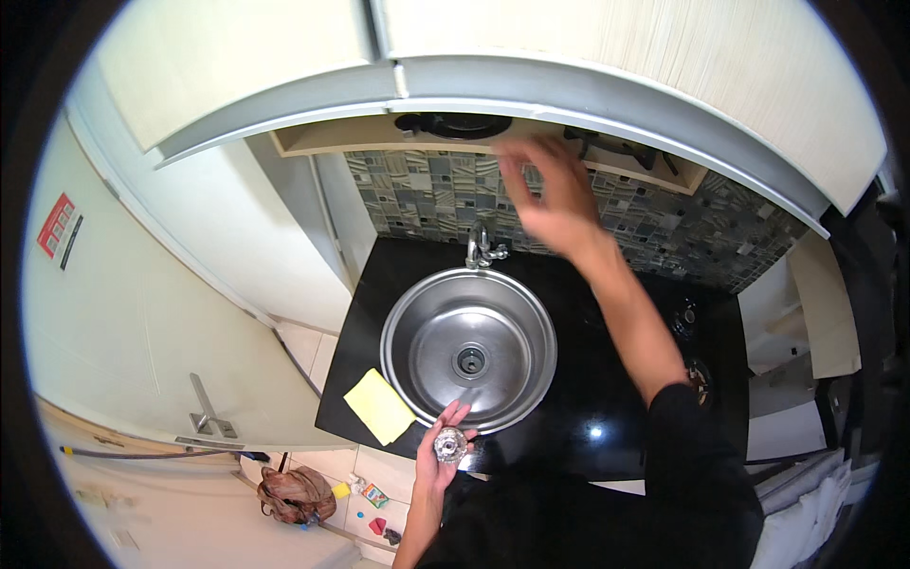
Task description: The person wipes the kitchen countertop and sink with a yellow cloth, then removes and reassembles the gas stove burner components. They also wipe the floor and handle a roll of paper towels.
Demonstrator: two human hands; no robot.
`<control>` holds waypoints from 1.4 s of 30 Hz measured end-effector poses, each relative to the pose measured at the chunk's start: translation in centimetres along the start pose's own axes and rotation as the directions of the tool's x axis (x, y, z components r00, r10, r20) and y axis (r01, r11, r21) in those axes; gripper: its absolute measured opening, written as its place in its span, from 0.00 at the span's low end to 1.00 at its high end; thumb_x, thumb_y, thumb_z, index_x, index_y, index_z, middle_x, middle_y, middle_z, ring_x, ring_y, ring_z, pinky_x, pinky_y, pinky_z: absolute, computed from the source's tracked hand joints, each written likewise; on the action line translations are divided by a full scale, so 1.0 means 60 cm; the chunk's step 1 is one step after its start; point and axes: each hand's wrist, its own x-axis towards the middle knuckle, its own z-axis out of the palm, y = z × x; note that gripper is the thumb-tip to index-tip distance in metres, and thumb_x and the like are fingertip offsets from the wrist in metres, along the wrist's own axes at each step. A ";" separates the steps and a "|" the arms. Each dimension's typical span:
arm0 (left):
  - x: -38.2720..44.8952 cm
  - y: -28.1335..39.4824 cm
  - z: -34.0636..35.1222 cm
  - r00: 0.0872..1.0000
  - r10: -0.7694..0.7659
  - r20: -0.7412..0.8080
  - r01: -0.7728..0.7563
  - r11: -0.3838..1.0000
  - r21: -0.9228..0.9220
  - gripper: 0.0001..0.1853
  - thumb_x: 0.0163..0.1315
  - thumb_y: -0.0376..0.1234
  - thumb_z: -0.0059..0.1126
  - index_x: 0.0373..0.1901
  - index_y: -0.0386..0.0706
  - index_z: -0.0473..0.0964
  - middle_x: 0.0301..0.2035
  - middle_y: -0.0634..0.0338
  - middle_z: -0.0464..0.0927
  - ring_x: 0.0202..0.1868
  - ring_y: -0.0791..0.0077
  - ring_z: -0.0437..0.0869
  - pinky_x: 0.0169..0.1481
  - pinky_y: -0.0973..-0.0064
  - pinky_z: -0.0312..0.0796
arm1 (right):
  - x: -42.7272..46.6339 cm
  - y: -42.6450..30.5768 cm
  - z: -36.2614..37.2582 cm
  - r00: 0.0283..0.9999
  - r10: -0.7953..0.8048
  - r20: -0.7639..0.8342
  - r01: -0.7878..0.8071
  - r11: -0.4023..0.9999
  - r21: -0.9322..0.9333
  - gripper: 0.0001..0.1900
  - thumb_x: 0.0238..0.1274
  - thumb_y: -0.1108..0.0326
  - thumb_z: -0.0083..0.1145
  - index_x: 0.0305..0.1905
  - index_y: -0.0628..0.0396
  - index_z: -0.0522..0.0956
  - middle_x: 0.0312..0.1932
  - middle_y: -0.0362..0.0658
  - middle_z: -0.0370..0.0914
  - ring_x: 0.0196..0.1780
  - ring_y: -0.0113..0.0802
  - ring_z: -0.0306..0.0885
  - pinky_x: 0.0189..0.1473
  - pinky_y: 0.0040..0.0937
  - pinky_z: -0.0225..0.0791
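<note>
My left hand (442, 455) is palm up at the near rim of the round steel sink (426, 299), holding a small round metal part (451, 445), perhaps a sink strainer. Blurred by motion, my right hand (551, 188) is raised in front of the wooden shelf (327, 138) and the mosaic tile wall, fingers apart, with nothing seen in it. Behind the sink stands a chrome faucet (476, 249). A folded yellow cloth (379, 407) lies on the black counter, to the left of the sink.
Cabinets (604, 35) overhang the shelf, which holds a dark round item (466, 126) and other dark objects. Burners (698, 380) sit at the counter's right. A door (142, 284) with a lever handle is at left; a brown bag (295, 494) and small items lie on the floor.
</note>
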 end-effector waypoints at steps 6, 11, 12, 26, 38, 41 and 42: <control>0.046 0.142 0.141 0.989 0.095 0.113 -0.140 0.845 0.516 0.24 0.77 0.37 0.56 0.70 0.36 0.72 0.60 0.50 0.82 0.47 0.67 0.89 0.45 0.75 0.82 | 0.190 0.094 0.063 0.878 0.214 0.427 -0.006 0.899 -0.437 0.31 0.69 0.39 0.62 0.64 0.52 0.80 0.62 0.53 0.81 0.65 0.51 0.78 0.66 0.44 0.73; 0.187 0.316 0.361 0.566 0.502 0.654 -0.675 -0.174 0.717 0.19 0.68 0.34 0.66 0.59 0.40 0.80 0.57 0.47 0.81 0.55 0.56 0.85 0.63 0.64 0.75 | 0.219 0.121 0.062 0.875 0.174 0.453 0.060 0.888 -0.456 0.26 0.73 0.43 0.59 0.59 0.56 0.81 0.56 0.49 0.84 0.60 0.47 0.79 0.64 0.44 0.74; 0.213 0.343 0.402 0.455 0.514 0.727 -0.577 -0.451 0.681 0.21 0.65 0.36 0.69 0.59 0.42 0.81 0.56 0.44 0.80 0.55 0.47 0.85 0.63 0.62 0.76 | 0.220 0.121 0.058 0.873 0.180 0.454 0.052 0.891 -0.452 0.26 0.73 0.44 0.59 0.58 0.56 0.81 0.56 0.49 0.84 0.59 0.46 0.79 0.63 0.44 0.74; 0.345 0.411 0.531 0.364 0.514 0.777 -0.228 -0.760 0.609 0.21 0.63 0.45 0.70 0.42 0.35 0.83 0.41 0.38 0.86 0.47 0.37 0.87 0.53 0.47 0.80 | 0.217 0.109 -0.033 0.856 0.244 0.455 -0.063 0.924 -0.377 0.22 0.74 0.49 0.58 0.55 0.57 0.80 0.51 0.47 0.84 0.52 0.45 0.80 0.57 0.43 0.75; 0.305 0.382 0.525 0.895 0.358 0.268 -0.437 0.574 0.692 0.15 0.70 0.38 0.67 0.52 0.39 0.81 0.35 0.60 0.85 0.33 0.78 0.83 0.30 0.77 0.74 | 0.208 0.091 -0.054 0.863 0.177 0.474 -0.002 0.938 -0.348 0.18 0.74 0.53 0.57 0.52 0.59 0.79 0.48 0.46 0.83 0.46 0.44 0.80 0.52 0.42 0.77; 0.282 0.389 0.481 0.910 0.360 0.204 -0.409 0.708 0.575 0.13 0.73 0.36 0.63 0.54 0.40 0.78 0.37 0.60 0.83 0.34 0.76 0.83 0.31 0.74 0.77 | 0.213 0.075 -0.027 0.878 0.062 0.474 0.127 0.926 -0.355 0.17 0.75 0.54 0.57 0.51 0.59 0.79 0.47 0.46 0.83 0.44 0.43 0.81 0.50 0.42 0.77; 0.273 0.392 0.467 0.912 0.364 0.188 -0.405 0.728 0.553 0.13 0.73 0.36 0.62 0.54 0.40 0.77 0.37 0.60 0.83 0.34 0.76 0.83 0.31 0.74 0.78 | 0.214 0.070 -0.012 0.880 0.010 0.475 0.185 0.914 -0.361 0.17 0.75 0.54 0.57 0.51 0.59 0.79 0.46 0.46 0.83 0.43 0.43 0.81 0.50 0.42 0.77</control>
